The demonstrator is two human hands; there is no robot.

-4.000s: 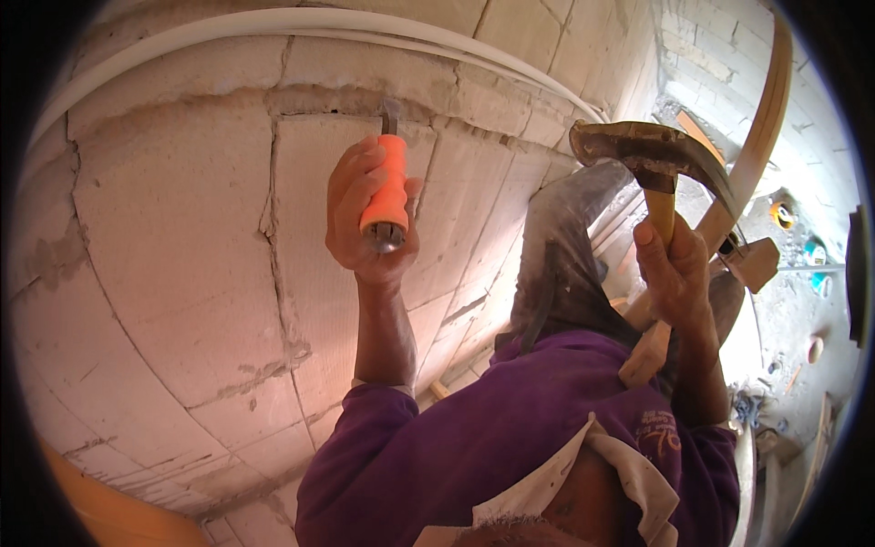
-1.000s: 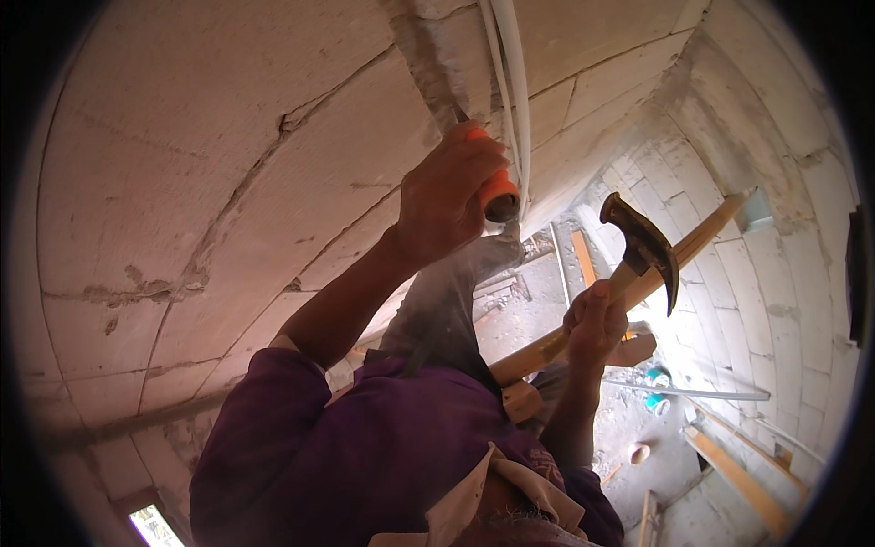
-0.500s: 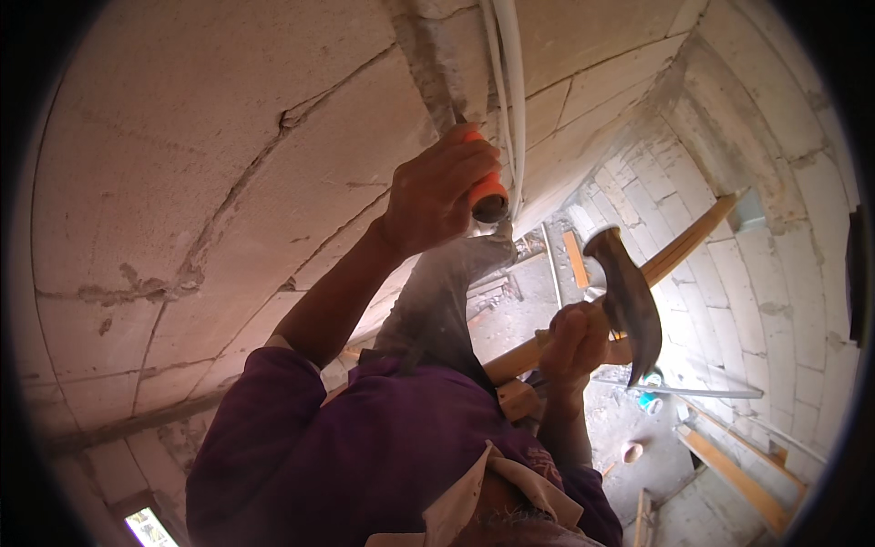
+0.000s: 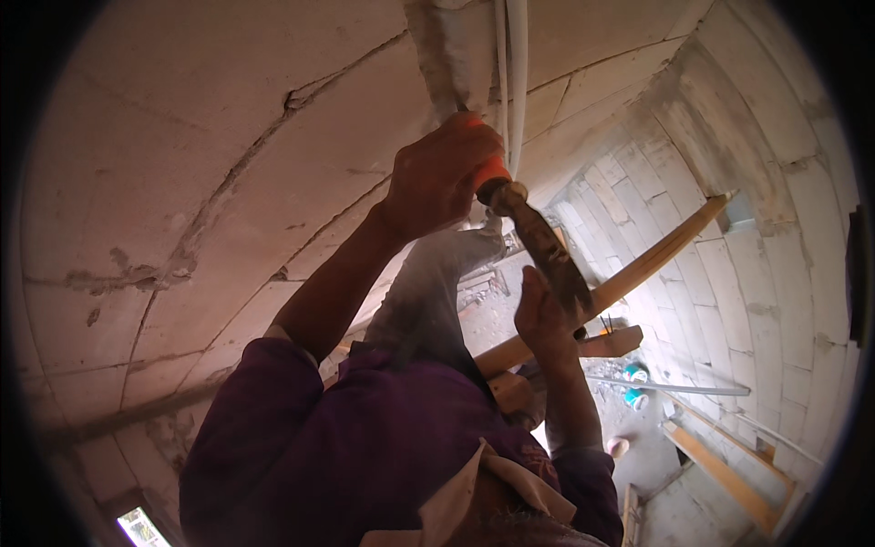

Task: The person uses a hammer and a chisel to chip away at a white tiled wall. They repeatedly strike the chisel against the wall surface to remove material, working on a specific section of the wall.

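Observation:
My left hand (image 4: 436, 175) is closed around the orange grip of a chisel (image 4: 492, 171), its dark blade directed into a grey groove (image 4: 436, 55) cut in the block wall. The hammer's round face meets, or nearly meets, the chisel's butt end. My right hand (image 4: 544, 314) grips this claw hammer (image 4: 552, 251) by its handle, which is mostly hidden by the fingers. The curved claw points back toward my right wrist.
White conduit pipes (image 4: 518, 82) run along the wall right beside the groove. A long wooden beam (image 4: 661, 260) crosses behind my right hand to the far block wall (image 4: 629, 196). Teal-and-white cans (image 4: 635, 398) and planks (image 4: 720, 469) lie on the floor below.
My right hand has swung the hammer up and left, bringing its head from apart to the chisel's butt end. My left hand keeps its grip on the chisel, nearly in place.

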